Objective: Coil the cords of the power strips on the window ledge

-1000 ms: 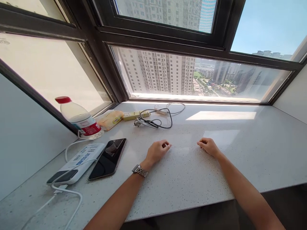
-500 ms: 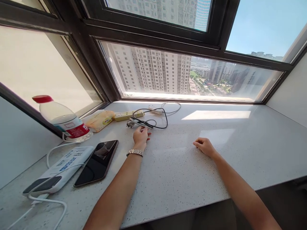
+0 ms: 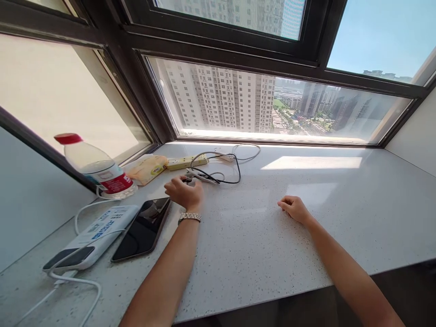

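Note:
My left hand (image 3: 184,191), with a metal watch on its wrist, lies on the speckled white sill (image 3: 259,236) with its fingers closed around the plug end of a black cable (image 3: 218,175). That cable coils behind the hand towards a yellow power strip (image 3: 186,161). A dark phone (image 3: 143,228) lies face up just left of the hand. My right hand (image 3: 294,209) rests on the sill to the right, fingers loosely curled, touching nothing else.
A water bottle with a red cap (image 3: 97,168) stands at the left by a tissue pack (image 3: 147,168). A white power bank (image 3: 91,235) with a white cord lies beside the phone. Window frames close the back; the sill's front edge runs below my arms.
My left hand moved from the middle of the sill forward and left to the black cable and closed on its plug end. My right hand stayed put.

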Available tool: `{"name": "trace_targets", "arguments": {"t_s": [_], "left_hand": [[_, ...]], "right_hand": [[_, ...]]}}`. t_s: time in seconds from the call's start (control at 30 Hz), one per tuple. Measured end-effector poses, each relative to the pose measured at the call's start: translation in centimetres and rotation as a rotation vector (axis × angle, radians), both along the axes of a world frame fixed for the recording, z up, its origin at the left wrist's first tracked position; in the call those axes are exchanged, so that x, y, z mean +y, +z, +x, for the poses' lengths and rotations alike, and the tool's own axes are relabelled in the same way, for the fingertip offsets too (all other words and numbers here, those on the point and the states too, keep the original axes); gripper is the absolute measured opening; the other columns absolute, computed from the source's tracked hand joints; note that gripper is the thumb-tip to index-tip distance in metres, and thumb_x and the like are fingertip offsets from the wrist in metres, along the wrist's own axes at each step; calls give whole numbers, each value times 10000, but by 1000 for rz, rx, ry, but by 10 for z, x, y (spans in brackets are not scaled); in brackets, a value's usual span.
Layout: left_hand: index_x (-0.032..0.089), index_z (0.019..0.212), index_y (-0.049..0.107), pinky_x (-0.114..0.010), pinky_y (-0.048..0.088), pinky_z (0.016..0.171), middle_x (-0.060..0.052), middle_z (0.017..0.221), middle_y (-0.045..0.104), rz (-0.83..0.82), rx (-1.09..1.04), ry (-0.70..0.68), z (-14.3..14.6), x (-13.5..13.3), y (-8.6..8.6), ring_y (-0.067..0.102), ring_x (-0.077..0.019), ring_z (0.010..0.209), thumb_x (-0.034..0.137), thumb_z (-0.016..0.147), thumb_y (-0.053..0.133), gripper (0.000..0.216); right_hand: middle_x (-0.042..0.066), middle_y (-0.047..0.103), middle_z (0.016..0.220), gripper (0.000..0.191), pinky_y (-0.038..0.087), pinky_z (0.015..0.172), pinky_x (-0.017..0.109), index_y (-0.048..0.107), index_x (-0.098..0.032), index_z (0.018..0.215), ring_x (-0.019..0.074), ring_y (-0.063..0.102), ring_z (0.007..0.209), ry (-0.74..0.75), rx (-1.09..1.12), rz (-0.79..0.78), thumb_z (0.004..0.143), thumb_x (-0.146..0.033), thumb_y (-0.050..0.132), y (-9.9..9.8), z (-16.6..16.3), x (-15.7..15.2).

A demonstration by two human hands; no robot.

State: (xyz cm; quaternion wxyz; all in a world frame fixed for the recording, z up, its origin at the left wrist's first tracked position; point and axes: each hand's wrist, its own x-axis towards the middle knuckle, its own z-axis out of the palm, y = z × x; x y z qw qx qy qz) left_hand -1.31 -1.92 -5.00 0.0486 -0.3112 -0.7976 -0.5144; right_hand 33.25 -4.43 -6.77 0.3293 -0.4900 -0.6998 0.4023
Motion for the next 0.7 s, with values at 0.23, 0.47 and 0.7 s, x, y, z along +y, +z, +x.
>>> {"name": "trace_targets", "arguments": {"t_s": [0.23, 0.47, 0.7], "left_hand": [[173, 1104, 592, -549, 391, 918, -156, 1176, 546, -196, 94, -112, -29, 2, -8, 464, -395, 1132, 233, 739, 648, 373], [134, 1075, 605, -394, 403, 978, -142, 1072, 632, 34, 282, -318, -28, 15, -13, 553, -273, 1059, 332, 840, 554, 311], [129, 1216, 616, -362, 469, 830, -166, 1034, 594, -180, 374, -380, -12, 18, 0, 570, -294, 999, 425, 908, 434, 465]], "right_hand": [[3, 544, 553, 306, 333, 437, 247, 575, -184, 619, 101, 414, 439, 4, -9, 2, 767, -451, 554, -2, -1, 1], [6, 550, 569, 311, 318, 435, 241, 579, -176, 638, 94, 399, 439, 1, -18, 6, 783, -448, 537, -2, -2, 0], [-10, 508, 542, 361, 310, 446, 238, 576, -170, 618, 86, 367, 438, 24, -6, 16, 804, -477, 536, -4, -1, 1]]}}
